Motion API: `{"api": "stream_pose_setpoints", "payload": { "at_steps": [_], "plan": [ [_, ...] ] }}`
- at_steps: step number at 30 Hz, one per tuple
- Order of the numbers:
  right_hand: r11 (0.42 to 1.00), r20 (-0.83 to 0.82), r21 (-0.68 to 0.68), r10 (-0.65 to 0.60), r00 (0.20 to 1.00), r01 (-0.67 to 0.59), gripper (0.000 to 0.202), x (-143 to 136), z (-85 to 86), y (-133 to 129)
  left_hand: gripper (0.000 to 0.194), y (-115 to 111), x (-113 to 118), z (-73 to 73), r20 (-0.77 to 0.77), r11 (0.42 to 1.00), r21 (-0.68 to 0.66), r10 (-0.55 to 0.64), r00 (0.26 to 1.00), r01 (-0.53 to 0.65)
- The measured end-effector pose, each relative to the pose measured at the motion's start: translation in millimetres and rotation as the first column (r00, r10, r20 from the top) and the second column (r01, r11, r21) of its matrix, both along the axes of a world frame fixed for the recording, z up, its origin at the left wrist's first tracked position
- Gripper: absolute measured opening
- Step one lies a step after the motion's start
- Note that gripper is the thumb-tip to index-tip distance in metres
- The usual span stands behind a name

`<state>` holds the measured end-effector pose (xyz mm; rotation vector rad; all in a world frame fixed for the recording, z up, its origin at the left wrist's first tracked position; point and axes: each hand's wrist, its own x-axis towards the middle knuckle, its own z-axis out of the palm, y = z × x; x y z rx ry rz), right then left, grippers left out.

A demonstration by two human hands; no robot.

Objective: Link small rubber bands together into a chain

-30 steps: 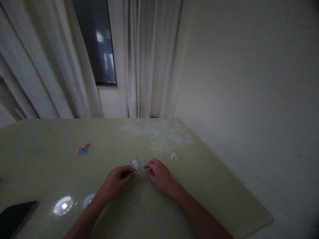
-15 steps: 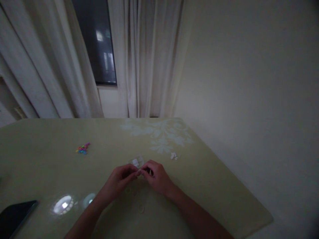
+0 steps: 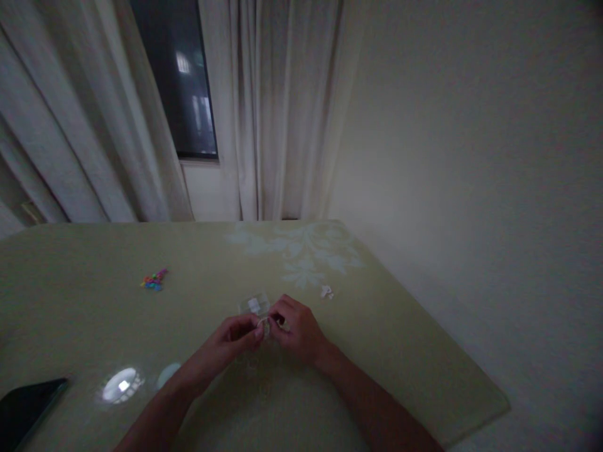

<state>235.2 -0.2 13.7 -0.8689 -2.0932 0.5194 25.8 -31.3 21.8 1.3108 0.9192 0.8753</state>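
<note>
Both hands meet over the middle of the table. My left hand (image 3: 240, 334) pinches one side of a small pale, loop-like piece (image 3: 264, 321), thumb against fingers. On its other side, my right hand (image 3: 291, 323) has its fingertips closed on the same piece. The piece is too small and blurred to make out well. Just behind the hands lies a clear plastic box (image 3: 253, 304) with something white in it. Faint clear shapes show on the table below the hands.
A pile of small colourful pieces (image 3: 154, 280) lies on the table (image 3: 94, 314) at the left. Small white pieces (image 3: 326, 292) lie right of the box. A dark flat object (image 3: 31, 405) is at the lower left. Curtains and a wall stand behind.
My fingertips have parted slightly, and more of the pale piece shows between them. More of the clear box shows behind the hands. The view has shifted a little.
</note>
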Motion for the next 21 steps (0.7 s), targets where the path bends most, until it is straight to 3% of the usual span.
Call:
{"api": "stream_pose_setpoints", "payload": {
  "at_steps": [5, 12, 21],
  "plan": [
    [1.0, -0.006, 0.015, 0.011, 1.0, -0.011, 0.007, -2, -1.3, -3, 0.037, 5, 2, -0.3, 0.003, 0.995, -0.03, 0.09, 0.996, -0.09],
    [1.0, -0.08, -0.015, -0.01, 0.997, 0.009, 0.007, -6, -2.0, -7, 0.03, 10, 1, -6.4, 0.042, 0.986, 0.081, 0.139, 0.989, -0.142],
    [0.999, -0.077, -0.042, -0.034, 0.996, 0.031, 0.003, -6, 1.2, -9, 0.034, 9, 4, 2.2, -0.021, 0.984, 0.153, 0.099, 0.995, -0.094]
  ]
}}
